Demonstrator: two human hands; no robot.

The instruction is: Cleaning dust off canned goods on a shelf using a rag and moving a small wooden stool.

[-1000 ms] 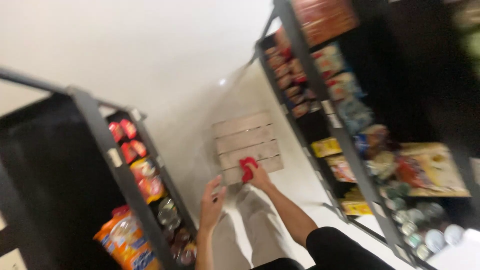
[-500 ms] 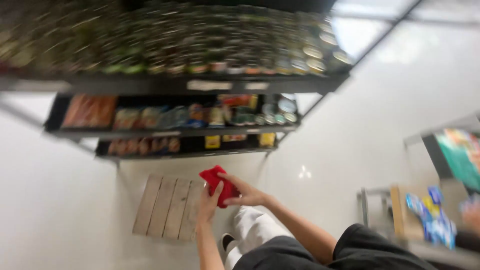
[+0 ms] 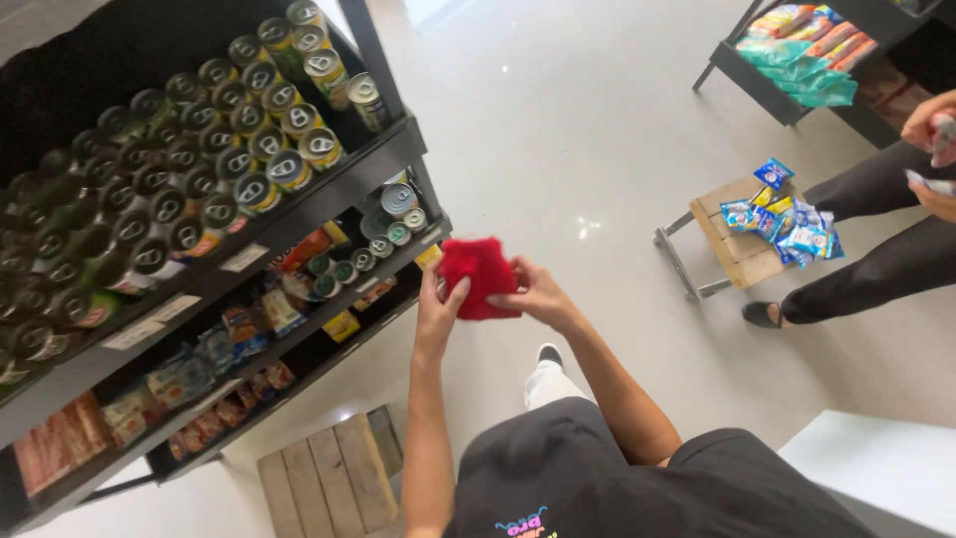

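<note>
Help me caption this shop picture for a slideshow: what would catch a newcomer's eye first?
First the fluffy red cloth in the middle, held between the left hand and right hand. Next the rows of cans on the dark shelf at the left. At the right, blue snack packets lie on a low wooden stool beside another person's legs.

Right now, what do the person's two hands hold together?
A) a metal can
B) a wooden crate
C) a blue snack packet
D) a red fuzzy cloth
D: the left hand and right hand both grip a red fuzzy cloth beside the can shelf.
</note>
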